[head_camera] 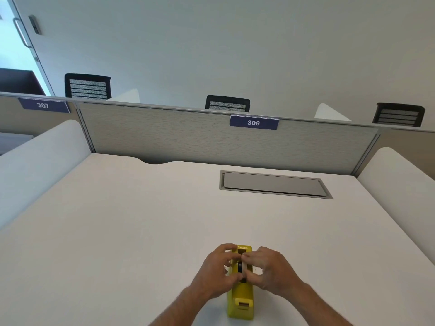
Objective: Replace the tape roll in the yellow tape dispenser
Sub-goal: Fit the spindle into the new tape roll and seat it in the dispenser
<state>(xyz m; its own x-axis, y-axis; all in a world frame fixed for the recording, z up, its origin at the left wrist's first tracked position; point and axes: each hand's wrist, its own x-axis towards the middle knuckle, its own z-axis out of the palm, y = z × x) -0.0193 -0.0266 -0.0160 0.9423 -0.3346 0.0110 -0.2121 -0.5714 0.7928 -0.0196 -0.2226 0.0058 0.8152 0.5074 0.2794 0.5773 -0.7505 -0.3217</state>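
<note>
A yellow tape dispenser stands lengthwise on the white desk, near its front edge. A tape roll with a black core sits in the dispenser's middle, mostly covered by my fingers. My left hand grips the roll and dispenser from the left side. From the right, my right hand pinches the roll with its fingertips. Both hands meet over the roll.
A grey cable hatch is set into the desk at the back right. A grey partition with a "306" sign closes the far edge. White side dividers flank the desk. Black chairs stand behind the partition.
</note>
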